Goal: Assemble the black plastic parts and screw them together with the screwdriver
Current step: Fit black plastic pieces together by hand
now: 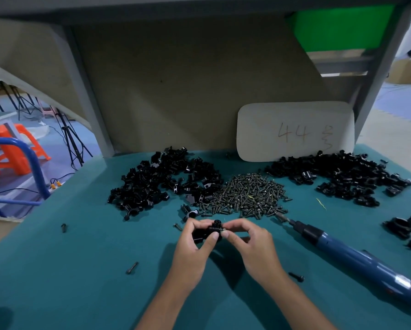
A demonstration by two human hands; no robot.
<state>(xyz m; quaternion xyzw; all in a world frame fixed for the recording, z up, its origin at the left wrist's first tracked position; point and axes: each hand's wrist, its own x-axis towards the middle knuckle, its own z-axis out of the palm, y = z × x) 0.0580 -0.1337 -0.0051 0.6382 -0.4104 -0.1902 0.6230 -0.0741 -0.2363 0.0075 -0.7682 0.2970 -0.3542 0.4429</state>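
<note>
Both hands are meeting just above the teal table (56, 282). The left hand (195, 244) is gripping the black plastic parts (207, 232) with curled fingers, while the right hand (249, 241) is pinching what seems a screw (221, 228) at their side. The screwdriver (342, 248) is lying unheld to the right.

A teal-topped workbench (56, 270) is standing under a grey shelf (152, 8). Behind it a tan backboard (176, 91) is rising, a pale card (295, 132) leaning against it. Left of the workbench, an orange stool (6, 151) and a tripod (73, 139) are standing on the blue floor (54, 148).
</note>
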